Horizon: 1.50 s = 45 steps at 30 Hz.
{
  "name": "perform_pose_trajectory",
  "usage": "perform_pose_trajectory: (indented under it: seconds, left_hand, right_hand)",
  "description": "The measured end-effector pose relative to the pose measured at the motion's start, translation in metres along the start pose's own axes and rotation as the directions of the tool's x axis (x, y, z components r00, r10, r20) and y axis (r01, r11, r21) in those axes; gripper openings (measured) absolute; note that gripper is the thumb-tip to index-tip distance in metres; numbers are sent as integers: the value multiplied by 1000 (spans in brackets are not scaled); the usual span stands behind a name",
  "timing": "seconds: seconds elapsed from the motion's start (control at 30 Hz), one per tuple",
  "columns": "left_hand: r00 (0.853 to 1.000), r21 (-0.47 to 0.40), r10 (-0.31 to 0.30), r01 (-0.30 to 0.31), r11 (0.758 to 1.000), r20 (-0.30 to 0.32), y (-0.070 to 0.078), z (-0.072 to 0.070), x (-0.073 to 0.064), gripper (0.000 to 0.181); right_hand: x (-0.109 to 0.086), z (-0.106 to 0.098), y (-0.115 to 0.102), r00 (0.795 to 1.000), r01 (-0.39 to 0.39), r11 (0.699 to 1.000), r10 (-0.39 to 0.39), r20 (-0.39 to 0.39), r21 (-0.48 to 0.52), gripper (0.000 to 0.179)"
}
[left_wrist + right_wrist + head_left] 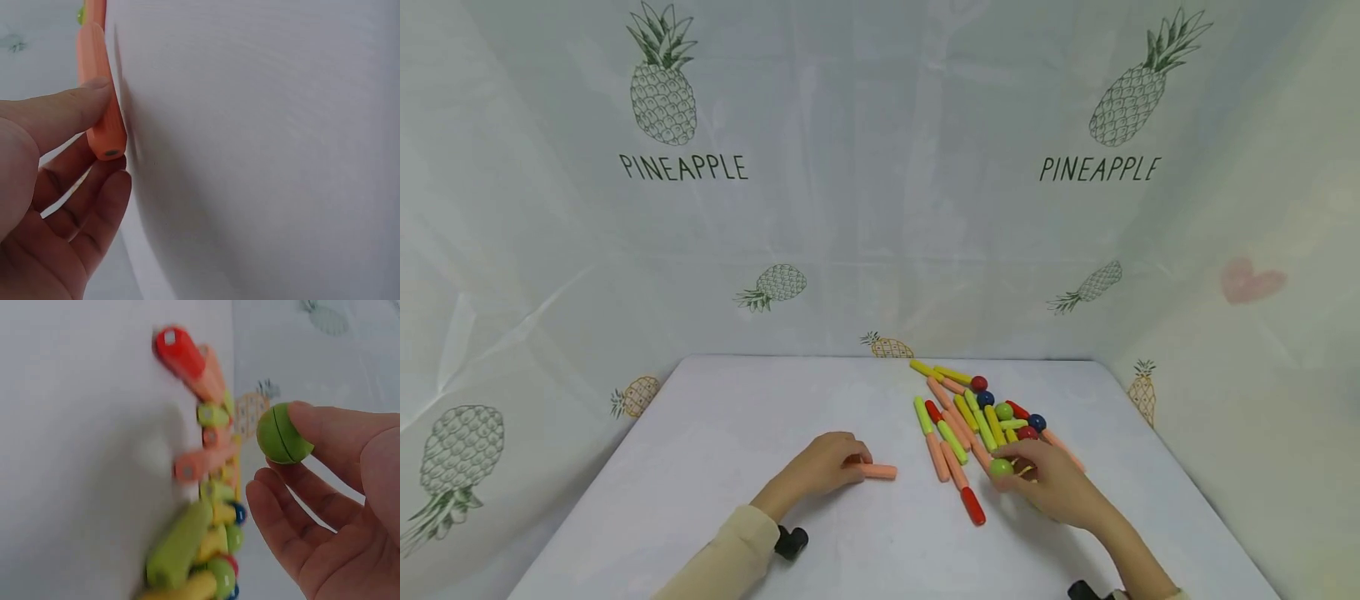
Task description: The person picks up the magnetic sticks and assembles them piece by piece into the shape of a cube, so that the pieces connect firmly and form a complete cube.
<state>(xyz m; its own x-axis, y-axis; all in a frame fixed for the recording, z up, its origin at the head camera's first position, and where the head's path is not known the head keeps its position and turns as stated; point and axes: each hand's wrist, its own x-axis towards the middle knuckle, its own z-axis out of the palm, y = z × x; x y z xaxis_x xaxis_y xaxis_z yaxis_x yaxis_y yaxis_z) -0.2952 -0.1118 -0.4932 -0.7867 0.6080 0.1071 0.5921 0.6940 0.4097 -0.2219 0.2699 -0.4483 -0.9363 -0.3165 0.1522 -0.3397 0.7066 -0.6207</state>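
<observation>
On the left of the table, my left hand (pixel 826 467) pinches an orange stick (pixel 880 472) between thumb and fingers. In the left wrist view the same orange stick (pixel 100 94) shows a small dark hole in its near end. My right hand (pixel 1052 483) holds a green ball (pixel 1002 468) by the fingertips, beside the pile of coloured sticks. Seen from the right wrist, the green ball (pixel 282 434) has a dark seam around it, with the thumb on one side and fingers under it.
Sticks in orange, yellow, red and lime lie in a loose pile at the table's right, among them a red stick (pixel 973 506) at the front. A blue ball (pixel 985 399) and a red ball (pixel 979 383) lie there too. A pineapple-print sheet (pixel 880 208) hangs behind.
</observation>
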Motion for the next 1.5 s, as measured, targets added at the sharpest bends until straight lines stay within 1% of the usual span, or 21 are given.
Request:
perform_pose_trajectory:
  seconds: [0.13, 0.2, 0.33, 0.4, 0.5, 0.6, 0.8, 0.97, 1.03, 1.13, 1.27, 1.5]
  left_hand:
    - [1000, -52, -27, 27, 998, -9, 0, -1, -4, 16]
    - [999, -68, -31, 30, 997, -8, 1, -1, -7, 16]
    - [1000, -91, -22, 21, 996, -9, 6, -2, -10, 16]
    - [1000, -99, -18, 17, 995, -13, 7, -2, -11, 16]
    - [1000, -106, -15, 12, 994, -21, 8, -2, -12, 15]
    - [1000, -102, -14, 11, 995, -24, 8, -2, -12, 15]
    - [999, -92, -24, 22, 995, -21, 10, -5, -11, 16]
    - [999, -64, 13, -15, 998, -39, 13, -5, -13, 16]
    - [999, -59, 18, -20, 998, -40, 14, -3, -14, 16]
    - [999, -60, 5, -7, 998, -36, 14, -1, -16, 15]
    - [999, -62, -10, 8, 998, -33, 12, 2, -17, 16]
    - [998, -136, -66, 68, 988, 17, 16, 1, -21, 21]
  right_hand:
    - [14, 25, -17, 998, 40, 997, -42, 38, 59, 31]
    - [20, 38, -24, 996, 57, 995, -62, 61, 85, 32]
    - [31, 61, -35, 994, 58, 994, -66, 92, 95, 31]
    - [37, 70, -39, 994, 63, 994, -71, 88, 91, 30]
    - [44, 80, -45, 995, 79, 993, -84, 54, 91, 28]
    - [52, 87, -50, 996, 84, 991, -87, 31, 101, 27]
    - [63, 98, -54, 995, 84, 989, -89, 39, 123, 25]
    - [66, 105, -53, 995, 83, 987, -90, 46, 138, 25]
    - [66, 108, -52, 994, 81, 986, -90, 55, 143, 25]
    - [66, 110, -52, 996, 51, 989, -60, 60, 138, 27]
    - [67, 111, -51, 999, 10, 992, -15, 36, 127, 28]
    - [69, 112, -51, 1000, -3, 991, 5, -12, 133, 27]
